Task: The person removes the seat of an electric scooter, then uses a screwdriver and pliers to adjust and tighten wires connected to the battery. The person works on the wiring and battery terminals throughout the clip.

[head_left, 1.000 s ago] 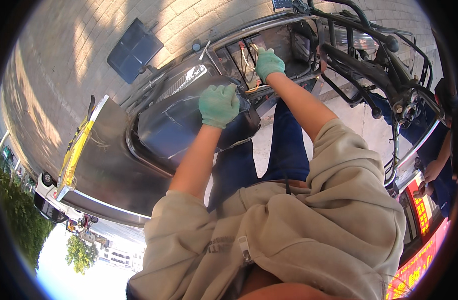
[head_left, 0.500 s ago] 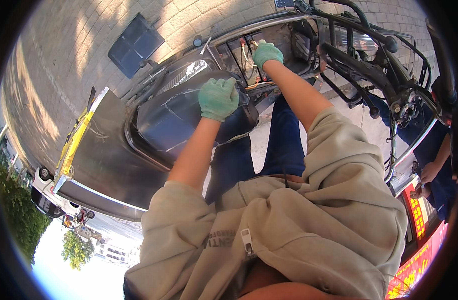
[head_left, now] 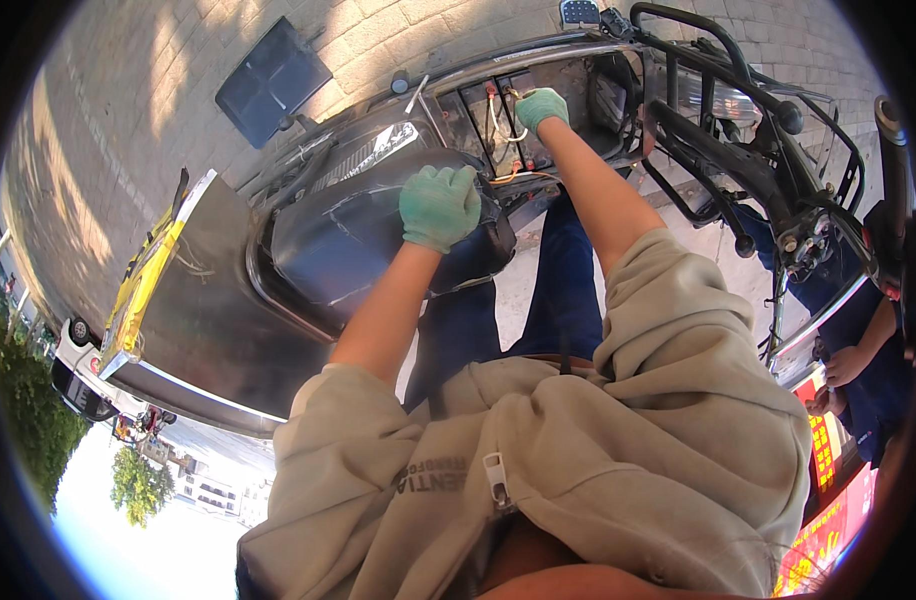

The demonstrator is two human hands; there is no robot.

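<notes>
A paved brick ground (head_left: pixel 108 140) fills the far left of the scene, and on it a scooter (head_left: pixel 308 180) is seen from above, stretching from left to right. Its black seat (head_left: pixel 348 240) is tipped up on its hinge, apparently so that the compartment beneath is laid open. A dark square mat (head_left: pixel 271 80) lies on the paving just beyond the scooter. To the right a black metal rack (head_left: pixel 718 130) of a second vehicle is parked close by, and at the right edge another person (head_left: pixel 868 360) in dark blue is partly seen.

The raised seat is pressed by the left hand (head_left: pixel 440 205), gloved in green, with the fingers curled together over the seat's near edge; it is judged that the seat is held up this way to keep the compartment reachable. In the open battery compartment (head_left: pixel 498 125), far and just right of the seat, dark batteries and loose wires (head_left: pixel 495 115) are visible. The right hand (head_left: pixel 540 106), also in a green glove, is reached down into it, with the fingers bunched together at the wires; whether a wire is actually pinched cannot be told, as the fingertips are hidden by the back of the glove
</notes>
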